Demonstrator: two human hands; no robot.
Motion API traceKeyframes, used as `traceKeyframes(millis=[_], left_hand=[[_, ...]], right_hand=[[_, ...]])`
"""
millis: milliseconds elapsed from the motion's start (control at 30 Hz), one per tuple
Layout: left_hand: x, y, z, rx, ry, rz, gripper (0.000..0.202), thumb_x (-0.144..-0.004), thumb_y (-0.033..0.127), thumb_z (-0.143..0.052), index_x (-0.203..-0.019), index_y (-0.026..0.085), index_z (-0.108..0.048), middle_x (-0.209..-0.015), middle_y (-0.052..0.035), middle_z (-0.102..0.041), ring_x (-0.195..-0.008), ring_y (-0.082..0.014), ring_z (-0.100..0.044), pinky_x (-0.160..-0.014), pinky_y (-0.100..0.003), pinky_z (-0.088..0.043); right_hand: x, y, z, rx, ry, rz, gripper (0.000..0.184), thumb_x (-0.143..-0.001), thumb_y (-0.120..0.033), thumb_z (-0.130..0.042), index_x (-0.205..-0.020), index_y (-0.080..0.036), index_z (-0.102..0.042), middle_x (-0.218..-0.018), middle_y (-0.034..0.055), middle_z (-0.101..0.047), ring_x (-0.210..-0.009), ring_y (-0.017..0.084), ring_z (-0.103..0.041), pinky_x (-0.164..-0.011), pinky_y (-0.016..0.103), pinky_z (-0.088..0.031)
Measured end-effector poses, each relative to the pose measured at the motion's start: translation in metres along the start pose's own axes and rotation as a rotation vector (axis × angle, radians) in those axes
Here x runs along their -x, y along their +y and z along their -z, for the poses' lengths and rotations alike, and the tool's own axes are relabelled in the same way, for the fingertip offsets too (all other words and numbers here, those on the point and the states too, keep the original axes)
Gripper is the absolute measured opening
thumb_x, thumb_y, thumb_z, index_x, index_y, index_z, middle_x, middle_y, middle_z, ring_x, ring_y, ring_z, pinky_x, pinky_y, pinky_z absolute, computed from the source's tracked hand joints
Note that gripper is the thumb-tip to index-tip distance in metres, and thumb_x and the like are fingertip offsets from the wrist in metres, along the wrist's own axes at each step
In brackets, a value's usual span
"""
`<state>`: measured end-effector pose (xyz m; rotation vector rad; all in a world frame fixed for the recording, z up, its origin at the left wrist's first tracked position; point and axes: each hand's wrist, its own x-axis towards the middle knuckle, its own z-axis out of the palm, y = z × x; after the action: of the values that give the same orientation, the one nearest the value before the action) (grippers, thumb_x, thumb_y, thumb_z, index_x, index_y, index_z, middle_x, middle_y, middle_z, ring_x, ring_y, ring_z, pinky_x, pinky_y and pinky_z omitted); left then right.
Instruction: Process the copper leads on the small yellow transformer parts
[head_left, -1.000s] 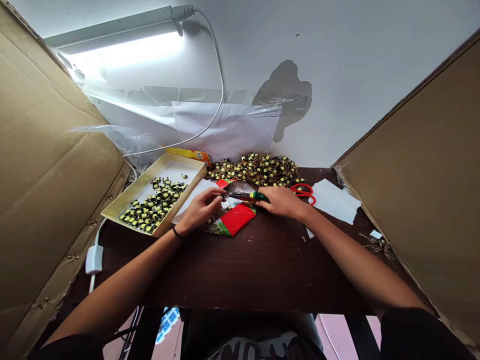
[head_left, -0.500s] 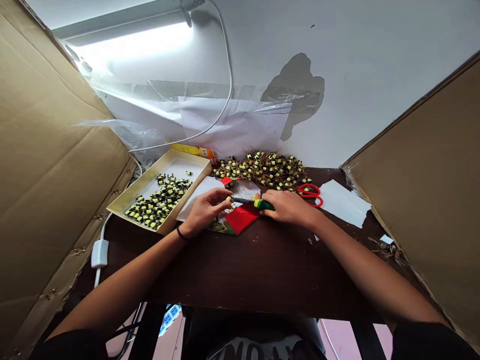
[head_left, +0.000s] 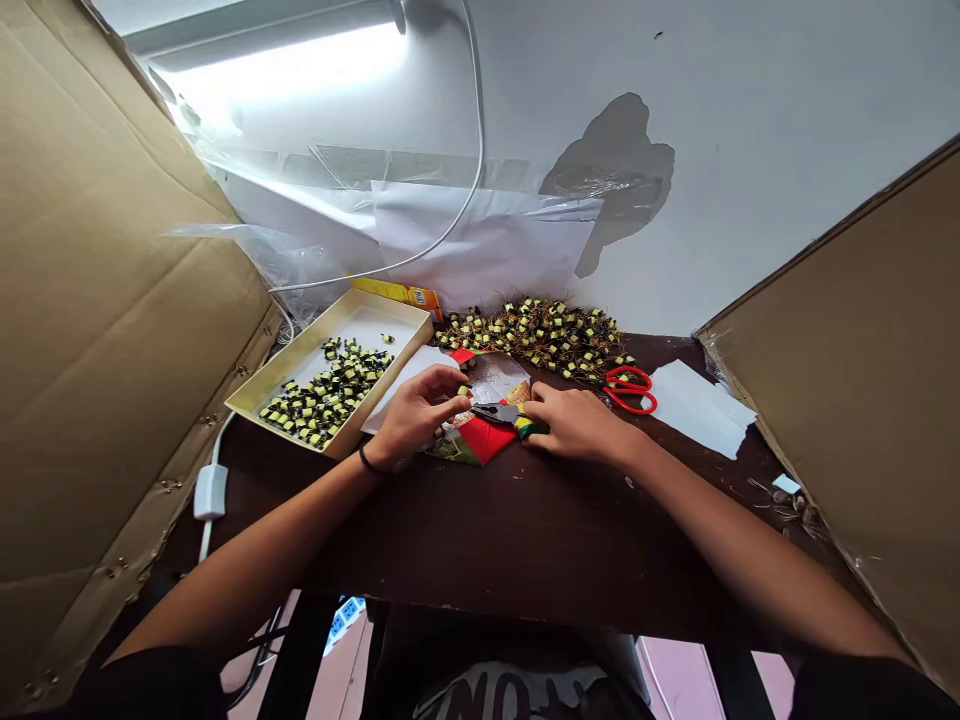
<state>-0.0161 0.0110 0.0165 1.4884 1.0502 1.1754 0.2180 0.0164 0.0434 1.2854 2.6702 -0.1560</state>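
My left hand (head_left: 421, 412) pinches a small yellow-and-black wire-wound coil (head_left: 464, 391) between thumb and fingertips. Wrapped around the green-and-yellow handles of a pair of pliers (head_left: 496, 412) is my right hand (head_left: 574, 422). The plier jaws point left, just below the coil; whether they touch it I cannot tell. Under both hands lies a red and silvery wrapper (head_left: 487, 438). Behind them is a heaped pile of similar coils (head_left: 559, 335) with thin copper-coloured wires sticking out. To the left, a shallow cardboard tray (head_left: 420, 345) holds many more coils, which show few loose wires.
Red-handled scissors (head_left: 630, 390) lie right of the pile, beside white paper sheets (head_left: 701, 410). Cardboard walls (head_left: 862, 330) flank the dark table (head_left: 517, 540). A white cable with an inline switch (head_left: 211, 492) runs down the left. A lamp (head_left: 292, 70) shines above.
My right hand has turned the pliers, so the flat of their jaws now shows, and they have dropped slightly away from the coil. My left hand keeps its pinch. The whole view has shifted a little.
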Motion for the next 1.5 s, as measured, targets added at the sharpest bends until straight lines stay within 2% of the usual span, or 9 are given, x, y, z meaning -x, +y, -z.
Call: traceKeyframes(millis=[300, 567, 700, 767, 833, 933, 1100, 1233, 1500], left_hand=[[0.003, -0.001, -0.003, 0.028, -0.005, -0.007, 0.034, -0.064, 0.034, -0.08, -0.087, 0.015, -0.064, -0.078, -0.0017, -0.062, -0.065, -0.0106, -0.055, -0.058, -0.022, -0.045], [0.007, 0.002, -0.007, 0.016, -0.008, 0.039, 0.035, -0.063, 0.036, -0.082, -0.084, 0.014, -0.065, -0.077, -0.0025, -0.063, -0.069, -0.0115, -0.055, -0.061, -0.022, -0.044], [0.006, -0.001, -0.006, 0.048, -0.011, 0.108, 0.038, -0.064, 0.039, -0.08, -0.087, 0.014, -0.065, -0.077, -0.0017, -0.063, -0.058, -0.0081, -0.051, -0.051, -0.02, -0.042], [0.005, -0.003, -0.005, 0.102, -0.012, 0.159, 0.041, -0.065, 0.042, -0.079, -0.093, 0.014, -0.065, -0.073, -0.0002, -0.062, -0.05, -0.0061, -0.048, -0.045, -0.019, -0.039], [0.004, -0.004, -0.003, 0.145, 0.003, 0.21, 0.045, -0.065, 0.043, -0.08, -0.096, 0.013, -0.066, -0.069, 0.0008, -0.062, -0.047, -0.0057, -0.048, -0.044, -0.019, -0.039], [0.003, -0.006, -0.002, 0.174, 0.036, 0.293, 0.047, -0.064, 0.043, -0.081, -0.096, 0.012, -0.067, -0.067, 0.0002, -0.063, -0.048, -0.0063, -0.05, -0.045, -0.02, -0.041], [0.003, -0.01, -0.002, 0.209, 0.04, 0.318, 0.049, -0.062, 0.042, -0.082, -0.098, 0.011, -0.069, -0.066, -0.0005, -0.064, -0.049, -0.0071, -0.051, -0.044, -0.019, -0.04], [0.004, -0.013, -0.001, 0.219, 0.016, 0.318, 0.048, -0.064, 0.042, -0.081, -0.099, 0.011, -0.07, -0.062, -0.0007, -0.063, -0.048, -0.007, -0.051, -0.044, -0.019, -0.039], [0.004, -0.011, 0.0, 0.221, -0.008, 0.345, 0.049, -0.066, 0.048, -0.079, -0.098, 0.012, -0.07, -0.063, -0.0014, -0.064, -0.047, -0.0075, -0.051, -0.044, -0.019, -0.04]], right_hand=[[0.002, -0.003, 0.007, 0.086, 0.017, -0.138, 0.038, -0.092, -0.046, -0.044, -0.117, -0.023, -0.061, -0.111, 0.0099, -0.06, -0.089, 0.027, -0.066, -0.066, 0.032, -0.045], [0.007, -0.005, 0.004, 0.17, 0.027, -0.254, 0.034, -0.094, -0.039, -0.044, -0.101, -0.013, -0.065, -0.1, 0.0187, -0.063, -0.089, 0.029, -0.063, -0.064, 0.033, -0.044], [-0.006, -0.004, 0.013, 0.041, 0.277, -0.064, 0.025, -0.093, -0.034, -0.049, -0.101, -0.014, -0.062, -0.1, 0.017, -0.065, -0.096, 0.028, -0.058, -0.072, 0.033, -0.045], [-0.023, -0.005, 0.012, -0.185, 0.406, 0.113, 0.022, -0.09, -0.03, -0.056, -0.107, -0.017, -0.058, -0.103, 0.0122, -0.065, -0.095, 0.023, -0.058, -0.077, 0.031, -0.046], [-0.042, -0.008, 0.005, -0.467, 0.476, 0.267, 0.03, -0.085, -0.027, -0.064, -0.112, -0.019, -0.055, -0.098, 0.0063, -0.065, -0.086, 0.017, -0.059, -0.077, 0.028, -0.048], [-0.065, -0.014, -0.01, -0.697, 0.581, 0.375, 0.029, -0.082, -0.025, -0.066, -0.108, -0.018, -0.055, -0.091, 0.0031, -0.064, -0.08, 0.014, -0.058, -0.074, 0.026, -0.049], [-0.071, -0.017, -0.024, -0.795, 0.698, 0.357, 0.015, -0.083, -0.026, -0.065, -0.095, -0.018, -0.059, -0.081, 0.0012, -0.062, -0.074, 0.013, -0.057, -0.07, 0.026, -0.048], [-0.067, -0.016, -0.025, -0.837, 0.689, 0.319, 0.012, -0.083, -0.028, -0.066, -0.089, -0.02, -0.06, -0.08, 0.0007, -0.064, -0.073, 0.013, -0.059, -0.069, 0.026, -0.049], [-0.064, -0.016, -0.025, -0.853, 0.704, 0.317, 0.01, -0.084, -0.025, -0.063, -0.092, -0.02, -0.059, -0.081, 0.001, -0.065, -0.071, 0.012, -0.059, -0.066, 0.026, -0.05]])
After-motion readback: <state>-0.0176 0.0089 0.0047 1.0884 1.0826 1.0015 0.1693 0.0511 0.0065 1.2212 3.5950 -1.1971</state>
